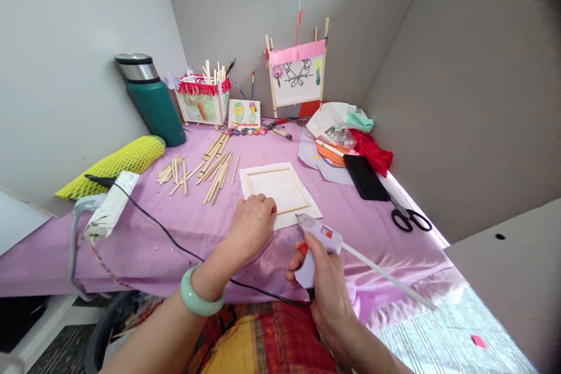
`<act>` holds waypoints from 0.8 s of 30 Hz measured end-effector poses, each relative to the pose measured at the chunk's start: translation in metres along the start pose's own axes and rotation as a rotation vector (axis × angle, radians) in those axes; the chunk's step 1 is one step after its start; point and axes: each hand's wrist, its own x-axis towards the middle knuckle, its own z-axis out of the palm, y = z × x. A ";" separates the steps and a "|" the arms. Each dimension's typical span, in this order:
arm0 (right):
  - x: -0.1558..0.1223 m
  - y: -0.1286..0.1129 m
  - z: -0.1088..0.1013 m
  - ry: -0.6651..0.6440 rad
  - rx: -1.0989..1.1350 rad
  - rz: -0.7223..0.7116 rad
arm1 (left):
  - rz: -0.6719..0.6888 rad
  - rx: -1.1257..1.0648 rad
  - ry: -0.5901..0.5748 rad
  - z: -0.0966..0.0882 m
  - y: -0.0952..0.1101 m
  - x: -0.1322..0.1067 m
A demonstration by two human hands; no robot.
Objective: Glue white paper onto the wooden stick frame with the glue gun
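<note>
My right hand (322, 272) is wrapped round the grip of a pale glue gun (318, 234), its nozzle pointing at the near edge of a white sheet (280, 190). A long glue stick (385, 274) juts out behind the gun. A square frame of thin wooden sticks (302, 187) lies on the sheet. My left hand (253, 222), with a green bangle (199, 298) at the wrist, rests curled on the sheet's near left corner, fingers pressed down on it.
Loose wooden sticks (210, 166) lie on the purple cloth (175, 228). A power strip (111, 201) sits at the left, a black phone (366, 176) and scissors (409, 219) at the right. Paper lanterns (298, 73), a green flask (153, 102) and craft scraps stand at the back.
</note>
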 end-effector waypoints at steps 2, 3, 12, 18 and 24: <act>-0.002 0.002 -0.005 0.019 0.006 -0.050 | 0.003 -0.009 0.013 0.001 -0.001 0.000; -0.003 0.002 -0.006 0.026 -0.002 -0.081 | 0.004 -0.013 0.020 0.002 -0.001 -0.001; -0.015 -0.003 -0.007 0.044 -0.145 -0.306 | 0.048 0.100 0.052 0.004 0.004 -0.005; -0.002 -0.005 -0.010 -0.038 -0.069 -0.341 | 0.040 -0.062 0.252 0.005 0.004 -0.020; 0.004 0.001 -0.014 -0.062 -0.091 -0.488 | 0.110 -0.777 0.045 -0.008 0.028 -0.061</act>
